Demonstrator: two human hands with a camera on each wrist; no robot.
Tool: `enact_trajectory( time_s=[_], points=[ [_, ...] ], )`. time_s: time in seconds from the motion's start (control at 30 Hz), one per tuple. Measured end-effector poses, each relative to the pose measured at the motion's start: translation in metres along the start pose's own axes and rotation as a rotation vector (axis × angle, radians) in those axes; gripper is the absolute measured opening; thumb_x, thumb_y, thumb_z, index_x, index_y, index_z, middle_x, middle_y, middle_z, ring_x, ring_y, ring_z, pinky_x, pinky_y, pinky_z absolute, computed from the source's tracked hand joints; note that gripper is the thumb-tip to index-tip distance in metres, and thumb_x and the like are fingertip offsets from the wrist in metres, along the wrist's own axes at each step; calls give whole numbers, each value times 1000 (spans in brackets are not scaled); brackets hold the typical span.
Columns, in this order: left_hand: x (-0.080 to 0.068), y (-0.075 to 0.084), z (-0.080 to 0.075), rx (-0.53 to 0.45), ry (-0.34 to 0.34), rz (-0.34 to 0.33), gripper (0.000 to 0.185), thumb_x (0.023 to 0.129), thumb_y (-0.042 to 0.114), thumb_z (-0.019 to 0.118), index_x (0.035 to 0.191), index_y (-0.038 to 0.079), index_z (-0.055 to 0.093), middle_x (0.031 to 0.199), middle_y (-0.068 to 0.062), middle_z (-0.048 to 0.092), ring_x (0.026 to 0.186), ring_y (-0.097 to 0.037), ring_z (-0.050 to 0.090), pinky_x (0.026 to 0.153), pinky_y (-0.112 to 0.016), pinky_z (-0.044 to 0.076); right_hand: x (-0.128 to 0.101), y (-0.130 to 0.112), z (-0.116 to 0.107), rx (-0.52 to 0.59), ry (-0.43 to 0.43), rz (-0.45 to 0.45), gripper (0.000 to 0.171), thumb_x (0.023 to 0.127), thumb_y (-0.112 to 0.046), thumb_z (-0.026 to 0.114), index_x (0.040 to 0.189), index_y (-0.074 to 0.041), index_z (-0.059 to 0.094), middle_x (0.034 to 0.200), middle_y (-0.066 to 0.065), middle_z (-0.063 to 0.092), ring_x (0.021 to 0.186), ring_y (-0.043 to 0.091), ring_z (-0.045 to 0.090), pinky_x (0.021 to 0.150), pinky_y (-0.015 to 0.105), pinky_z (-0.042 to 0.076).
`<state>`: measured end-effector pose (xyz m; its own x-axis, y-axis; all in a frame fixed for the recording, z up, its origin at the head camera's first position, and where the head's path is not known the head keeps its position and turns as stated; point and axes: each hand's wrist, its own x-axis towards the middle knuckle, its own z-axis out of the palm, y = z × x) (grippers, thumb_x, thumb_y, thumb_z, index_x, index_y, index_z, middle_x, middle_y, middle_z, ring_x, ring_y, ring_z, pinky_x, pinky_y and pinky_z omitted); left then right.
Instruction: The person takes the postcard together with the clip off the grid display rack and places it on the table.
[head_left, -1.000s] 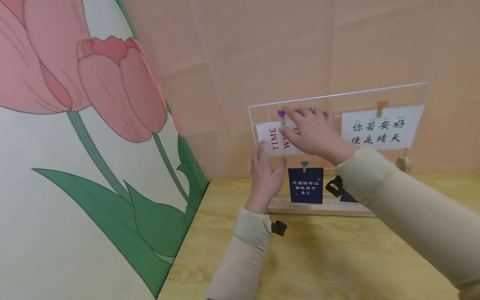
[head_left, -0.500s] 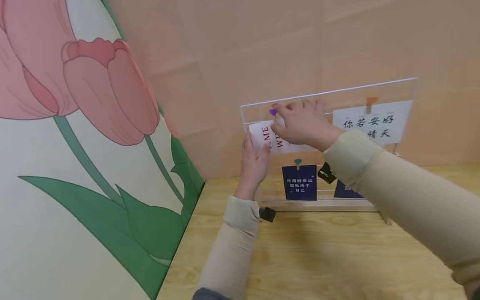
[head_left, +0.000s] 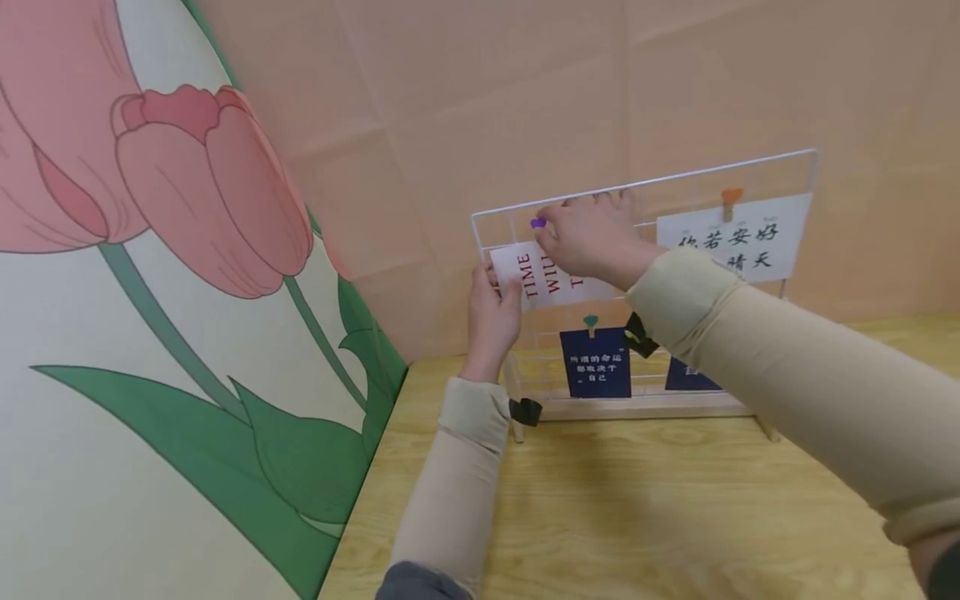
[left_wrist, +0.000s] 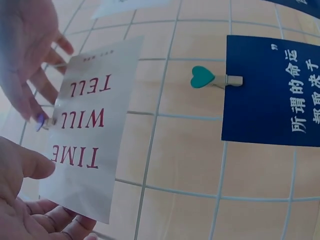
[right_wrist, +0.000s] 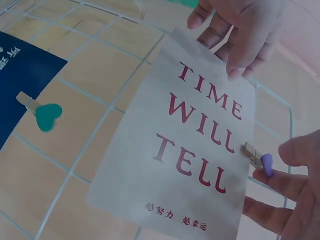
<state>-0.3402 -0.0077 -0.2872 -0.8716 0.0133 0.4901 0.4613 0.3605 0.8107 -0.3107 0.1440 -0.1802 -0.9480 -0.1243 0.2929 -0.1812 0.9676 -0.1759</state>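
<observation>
Wood table (head_left: 637, 500), white grid (head_left: 813, 175) upright on it. Left hand (head_left: 491, 312) pinches card (head_left: 540, 275) edge to steady it; right hand (head_left: 588, 237) fingers pinch purple clip (head_left: 537, 222) at card's top.

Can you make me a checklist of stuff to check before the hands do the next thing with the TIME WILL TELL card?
1. Left hand holds the TIME WILL TELL card by its edge: ok.
2. Right hand pinches the purple heart clip: ok.
3. Clip sits on the card's top edge: ok.
4. Clip also grips a wire of the white grid rack: cannot tell; fingers hide it.
5. Card hangs level: not ok; it looks tilted in the head view.
6. Card stays off the blue card with the teal heart clip: ok, there is a gap.
</observation>
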Motion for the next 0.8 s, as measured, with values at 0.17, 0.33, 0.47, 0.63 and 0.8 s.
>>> enact_trajectory(
  time_s=[0.17,0.33,0.47,0.63,0.8],
  points=[
    [6,1,0,12,44,0,28,101,7,57,128,-1,52,104,-16,66,94,-29,64,81,-38,53,1,1,4,85,72,11,44,109,-37,42,144,-17,60,126,16,68,133,51,44,112,69,12],
    [9,1,1,14,68,-27,17,102,6,53,118,0,55,102,-16,66,91,-28,64,78,-38,53,2,2,10,186,130,22,37,109,-36,48,133,-15,68,103,12,74,120,45,50,106,64,19],
    [8,0,2,21,70,-39,17,102,7,52,117,0,56,103,-16,66,91,-28,64,78,-38,53,3,6,14,286,152,29,35,108,-36,52,125,-11,70,100,14,73,118,44,51,107,64,18],
    [9,1,1,15,67,-51,16,104,8,51,118,2,55,102,-14,64,91,-25,62,76,-36,51,6,11,14,381,147,15,31,108,-34,55,117,-8,69,99,15,72,119,43,51,107,64,17],
    [9,3,1,18,74,-44,15,105,8,51,118,1,55,101,-13,64,92,-26,62,77,-36,51,7,11,18,402,175,10,30,108,-32,55,115,-7,69,95,15,72,122,43,50,106,63,18]
  ],
)
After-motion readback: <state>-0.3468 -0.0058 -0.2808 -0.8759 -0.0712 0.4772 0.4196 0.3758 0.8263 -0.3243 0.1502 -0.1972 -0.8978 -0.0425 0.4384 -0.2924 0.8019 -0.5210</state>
